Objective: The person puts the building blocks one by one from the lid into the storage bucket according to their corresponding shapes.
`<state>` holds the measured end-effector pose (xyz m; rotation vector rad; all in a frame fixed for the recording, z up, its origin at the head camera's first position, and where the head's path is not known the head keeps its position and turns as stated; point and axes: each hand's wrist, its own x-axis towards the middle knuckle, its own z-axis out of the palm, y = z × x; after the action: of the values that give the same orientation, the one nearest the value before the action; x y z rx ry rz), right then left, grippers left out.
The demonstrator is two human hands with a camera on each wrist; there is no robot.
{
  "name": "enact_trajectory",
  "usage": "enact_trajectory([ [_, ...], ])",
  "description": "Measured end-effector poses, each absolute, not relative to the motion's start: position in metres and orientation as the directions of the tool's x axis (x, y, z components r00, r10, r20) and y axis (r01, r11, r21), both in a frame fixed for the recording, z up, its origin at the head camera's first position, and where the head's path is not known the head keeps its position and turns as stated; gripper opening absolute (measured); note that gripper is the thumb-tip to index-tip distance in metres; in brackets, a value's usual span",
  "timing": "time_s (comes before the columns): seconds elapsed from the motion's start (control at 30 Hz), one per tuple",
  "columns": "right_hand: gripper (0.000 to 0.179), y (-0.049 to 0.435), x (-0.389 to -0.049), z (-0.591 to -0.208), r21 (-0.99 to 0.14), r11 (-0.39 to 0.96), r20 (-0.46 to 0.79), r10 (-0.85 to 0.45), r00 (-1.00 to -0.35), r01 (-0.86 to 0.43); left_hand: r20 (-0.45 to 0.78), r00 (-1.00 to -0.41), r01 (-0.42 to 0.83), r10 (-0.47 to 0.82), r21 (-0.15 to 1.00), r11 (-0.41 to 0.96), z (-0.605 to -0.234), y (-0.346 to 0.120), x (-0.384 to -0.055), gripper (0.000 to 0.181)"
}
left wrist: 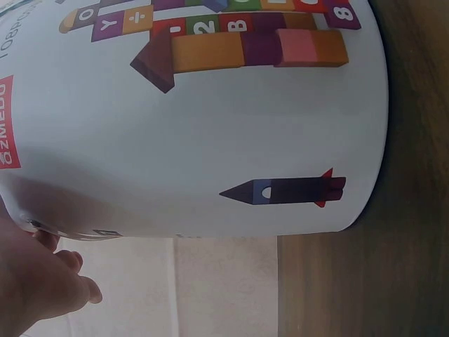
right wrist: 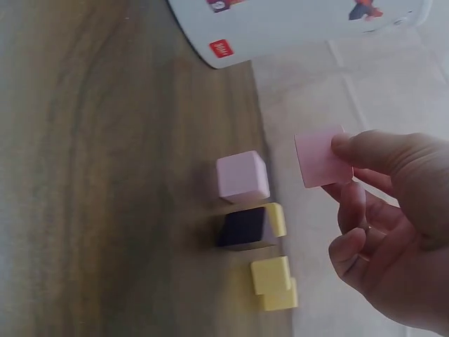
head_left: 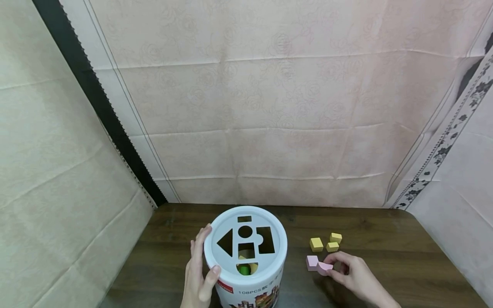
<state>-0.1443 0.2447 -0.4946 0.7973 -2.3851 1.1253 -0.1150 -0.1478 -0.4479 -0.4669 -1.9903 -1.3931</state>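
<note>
A white bucket (head_left: 252, 295) with a pale blue shape-sorter lid (head_left: 246, 248) stands upright on the table. My left hand (head_left: 200, 269) holds it at the left side, thumb at the lid's rim and fingers along the side; in the left wrist view that hand (left wrist: 49, 281) is partly cut off. Right of the bucket, my right hand (head_left: 348, 273) pinches a pink block (head_left: 325, 268) with a curved side between thumb and fingers. Its flat pink face (right wrist: 323, 158) shows in the right wrist view. A pink cube (head_left: 312, 263) lies beside it on the table.
Several yellow blocks (head_left: 316, 244) lie just behind the pink cube on the dark wooden table (head_left: 369, 231). Green and yellow pieces (head_left: 244, 269) show through the lid's front hole. Pale patterned cloth (head_left: 269, 128) hangs behind the table and at both sides.
</note>
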Motion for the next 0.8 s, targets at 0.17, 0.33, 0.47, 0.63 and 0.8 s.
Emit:
enact_trajectory([
  [0.17,0.034,0.243,-0.147,-0.482,-0.571,0.513,0.557,-0.331,-0.762,-0.641,0.685,-0.725,0.617,-0.076,0.694,0.370,-0.448,-0.148,-0.116,0.070],
  [0.33,0.037,0.239,-0.149,-0.468,-0.536,0.504,0.600,-0.337,-0.726,-0.677,0.687,-0.723,0.620,-0.075,0.692,0.370,-0.448,-0.148,-0.116,0.070],
  [0.47,0.037,0.237,-0.148,-0.455,-0.535,0.496,0.600,-0.346,-0.721,-0.683,0.693,-0.717,0.626,-0.074,0.687,0.370,-0.448,-0.148,-0.116,0.070],
  [0.63,0.038,0.233,-0.146,-0.435,-0.542,0.501,0.585,-0.352,-0.731,-0.675,0.684,-0.725,0.615,-0.081,0.696,0.370,-0.448,-0.147,-0.115,0.070],
  [0.8,0.040,0.230,-0.147,-0.419,-0.517,0.485,0.614,-0.364,-0.701,-0.705,0.670,-0.737,0.602,-0.085,0.709,0.368,-0.448,-0.147,-0.115,0.070],
])
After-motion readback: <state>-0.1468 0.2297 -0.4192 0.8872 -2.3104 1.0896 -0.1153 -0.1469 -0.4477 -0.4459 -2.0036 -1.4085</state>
